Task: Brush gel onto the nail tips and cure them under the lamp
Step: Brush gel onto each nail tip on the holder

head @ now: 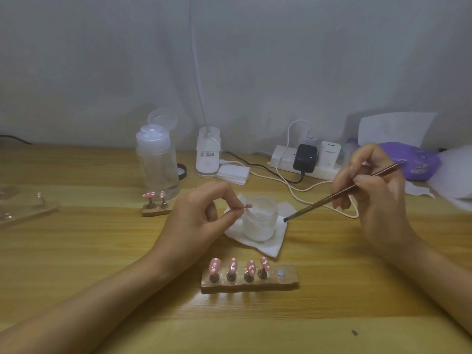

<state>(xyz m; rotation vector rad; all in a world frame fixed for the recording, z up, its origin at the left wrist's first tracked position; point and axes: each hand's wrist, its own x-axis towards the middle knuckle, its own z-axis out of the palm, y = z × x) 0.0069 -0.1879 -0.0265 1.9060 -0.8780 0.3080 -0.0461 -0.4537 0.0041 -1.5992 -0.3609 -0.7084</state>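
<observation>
Now we hold a nail tip (249, 205) near the jar (258, 223).
Our left hand (199, 213) pinches it; our right hand (375, 190) grips the brush (332, 195).

Lower centre: holder block (286, 279), four nail tips (233, 265) on it. Centre, behind: jar (258, 223) on napkin (268, 247). Left of jar: smaller holder (155, 212), dispenser bottle (157, 162) behind. Upper right: power strip (282, 159).

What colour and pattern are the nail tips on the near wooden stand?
Pink with white dots, all four nail tips; head view.
</observation>
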